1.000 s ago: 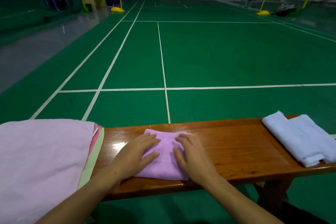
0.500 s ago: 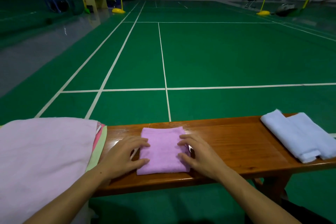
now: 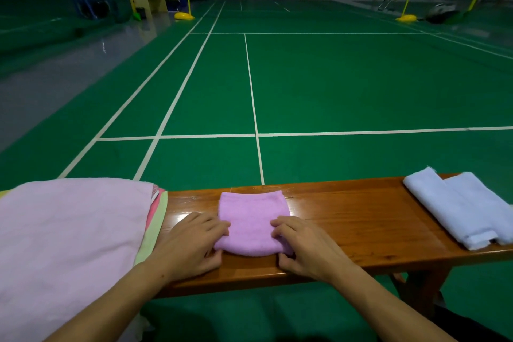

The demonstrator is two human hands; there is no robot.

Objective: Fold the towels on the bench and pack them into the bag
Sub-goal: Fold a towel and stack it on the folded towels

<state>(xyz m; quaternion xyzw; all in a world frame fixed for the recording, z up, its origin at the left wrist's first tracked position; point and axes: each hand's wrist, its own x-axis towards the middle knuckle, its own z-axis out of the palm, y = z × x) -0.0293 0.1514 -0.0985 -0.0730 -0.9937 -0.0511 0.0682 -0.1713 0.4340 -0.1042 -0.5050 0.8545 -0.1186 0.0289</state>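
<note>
A small purple towel (image 3: 253, 221), folded into a neat square, lies in the middle of the wooden bench (image 3: 355, 219). My left hand (image 3: 191, 244) grips its near left corner, fingers curled on top and thumb at the front edge. My right hand (image 3: 305, 247) grips the near right corner the same way. A stack of unfolded towels, pale pink (image 3: 69, 244) on top with pink and light green edges below, covers the bench's left end. A folded light blue towel (image 3: 460, 208) lies at the right end. No bag is in view.
Beyond the bench stretches a green badminton court floor (image 3: 333, 86) with white lines, net posts on yellow bases (image 3: 184, 15) and a net far back. Bare bench wood shows between the purple and blue towels.
Both hands slid from pressing flat on top of the purple towel out to its sides and now curl round its near corners. The towel looks squarer and tidier.
</note>
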